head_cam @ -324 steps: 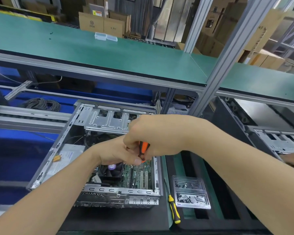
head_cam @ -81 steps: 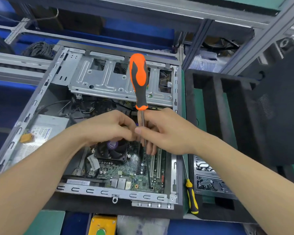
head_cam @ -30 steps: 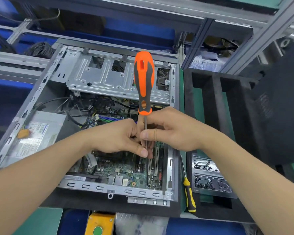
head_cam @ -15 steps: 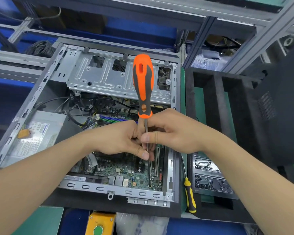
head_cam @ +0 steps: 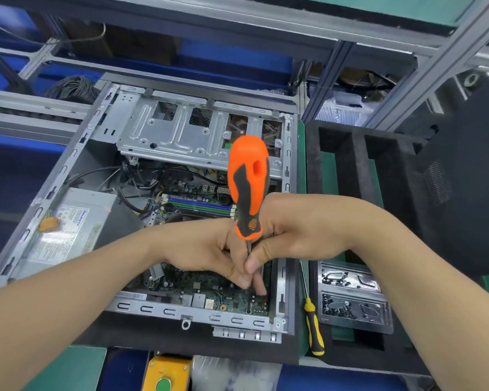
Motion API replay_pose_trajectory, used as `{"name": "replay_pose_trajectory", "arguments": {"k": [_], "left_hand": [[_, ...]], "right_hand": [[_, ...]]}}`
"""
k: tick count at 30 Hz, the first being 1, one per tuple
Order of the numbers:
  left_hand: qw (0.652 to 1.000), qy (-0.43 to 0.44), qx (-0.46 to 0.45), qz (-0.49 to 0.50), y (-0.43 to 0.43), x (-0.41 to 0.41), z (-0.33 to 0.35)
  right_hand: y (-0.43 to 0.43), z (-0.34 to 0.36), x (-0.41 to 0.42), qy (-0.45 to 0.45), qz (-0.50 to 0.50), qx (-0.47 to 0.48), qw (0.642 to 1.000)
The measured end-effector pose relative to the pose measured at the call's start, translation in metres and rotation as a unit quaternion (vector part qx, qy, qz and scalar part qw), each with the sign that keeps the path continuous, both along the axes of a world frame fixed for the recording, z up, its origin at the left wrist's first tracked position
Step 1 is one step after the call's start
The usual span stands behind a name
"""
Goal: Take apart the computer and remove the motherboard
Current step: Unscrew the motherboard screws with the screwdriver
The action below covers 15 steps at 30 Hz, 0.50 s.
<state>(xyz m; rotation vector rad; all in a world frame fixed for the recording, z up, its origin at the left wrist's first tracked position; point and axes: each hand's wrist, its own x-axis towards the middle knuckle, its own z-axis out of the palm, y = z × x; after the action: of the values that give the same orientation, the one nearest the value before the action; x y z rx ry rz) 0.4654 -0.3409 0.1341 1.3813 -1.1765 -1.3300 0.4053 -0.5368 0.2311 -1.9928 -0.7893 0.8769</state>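
An open computer case (head_cam: 68,165) lies on its side with the green motherboard (head_cam: 203,289) exposed inside. An orange-and-grey screwdriver (head_cam: 247,184) stands upright over the board's near right corner. My left hand (head_cam: 203,246) and my right hand (head_cam: 297,230) meet at its metal shaft just below the handle, and the fingers of both pinch the shaft. The tip is hidden behind my fingers. A silver drive cage (head_cam: 181,136) spans the far end of the case, and a power supply (head_cam: 68,227) sits at the left.
A yellow-handled screwdriver (head_cam: 312,325) lies right of the case beside a clear tray of screws (head_cam: 353,300). Black foam racks (head_cam: 359,165) and a black panel (head_cam: 463,193) stand at the right. A yellow button box (head_cam: 167,373) is at the near edge. Metal frame posts rise behind.
The view has shifted slightly, so the case sits lower in frame. The orange screwdriver stays upright between both hands, and its handle has turned a little.
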Motion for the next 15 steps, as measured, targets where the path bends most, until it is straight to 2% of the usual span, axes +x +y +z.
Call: {"name": "replay_pose_trajectory", "arguments": {"k": [2,6,12,15], "left_hand": [[1.0,-0.003,-0.005,-0.002,-0.001,-0.003,0.003],[1.0,-0.022,-0.007,0.011,-0.001,-0.003,0.008],[0.996,-0.086,0.031,-0.007,-0.002,-0.01,0.015],[0.996,-0.084,0.042,-0.001,0.0,-0.013,0.019]], "right_hand": [[0.003,0.006,-0.005,-0.008,-0.021,-0.019,1.0],[0.009,0.02,-0.018,-0.085,-0.105,-0.083,0.987],[0.024,0.058,-0.035,-0.183,-0.213,-0.133,0.95],[0.032,0.085,-0.044,-0.225,-0.271,-0.133,0.926]]}}
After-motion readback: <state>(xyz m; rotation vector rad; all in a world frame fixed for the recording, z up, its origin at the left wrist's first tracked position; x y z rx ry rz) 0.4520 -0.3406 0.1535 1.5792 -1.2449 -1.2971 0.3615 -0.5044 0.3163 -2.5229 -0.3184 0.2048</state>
